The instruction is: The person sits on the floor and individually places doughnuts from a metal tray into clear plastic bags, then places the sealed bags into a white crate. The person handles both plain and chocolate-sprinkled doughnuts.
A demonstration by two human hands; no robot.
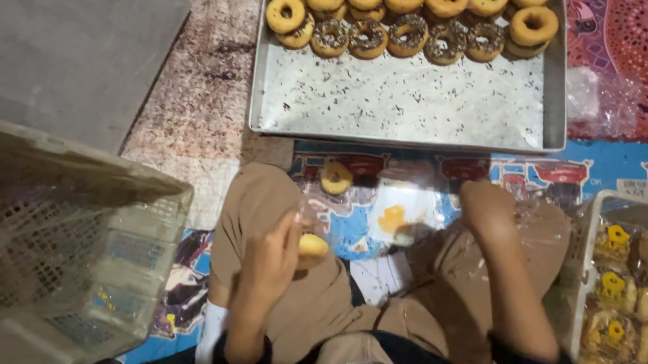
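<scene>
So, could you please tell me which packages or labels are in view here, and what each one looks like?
Clear bag: on the mat ahead of the knees, flat, with a yellow mark.
Packed doughnuts: in the white crate at right, clear wraps in rows.
Yellow labels: small, on several of those packs.
Clear wrap: beside the right hand.

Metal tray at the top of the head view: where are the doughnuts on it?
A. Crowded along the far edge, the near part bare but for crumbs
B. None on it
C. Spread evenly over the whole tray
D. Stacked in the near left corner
A: the doughnuts sit in rows along the far side of the metal tray, whose near part holds only dark sprinkles.
</scene>
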